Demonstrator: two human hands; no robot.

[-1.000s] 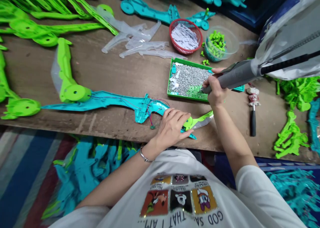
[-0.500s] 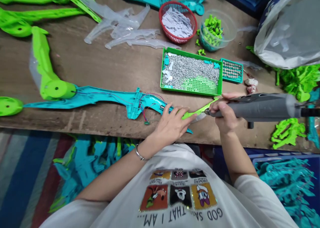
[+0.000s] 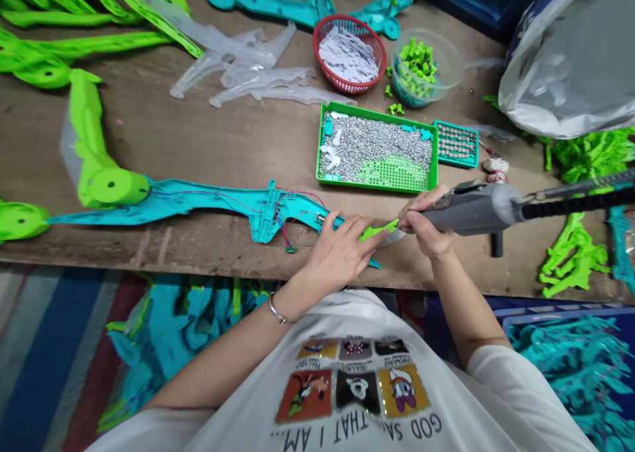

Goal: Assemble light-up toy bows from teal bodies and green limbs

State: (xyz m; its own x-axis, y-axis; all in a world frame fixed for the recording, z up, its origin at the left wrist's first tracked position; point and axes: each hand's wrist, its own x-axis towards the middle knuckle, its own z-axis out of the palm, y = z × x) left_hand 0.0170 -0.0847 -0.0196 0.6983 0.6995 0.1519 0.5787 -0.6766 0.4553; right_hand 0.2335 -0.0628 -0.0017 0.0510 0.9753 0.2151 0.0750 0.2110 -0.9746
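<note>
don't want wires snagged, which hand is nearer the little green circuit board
Left. The left hand is just right of the little green circuit board, over the blue part; the right hand is farther right, gripping the grey tool.

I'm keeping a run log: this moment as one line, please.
left hand: on turquoise part and green piece | right hand: gripping grey tool near green piece's end, tip hidden | green tray: metal bits

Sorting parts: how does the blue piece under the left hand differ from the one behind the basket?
The front blue piece lies partly under the left hand; no hand touches the back blue piece. Wires run along the front one; none show on the back one. Both are long and turquoise.
</note>
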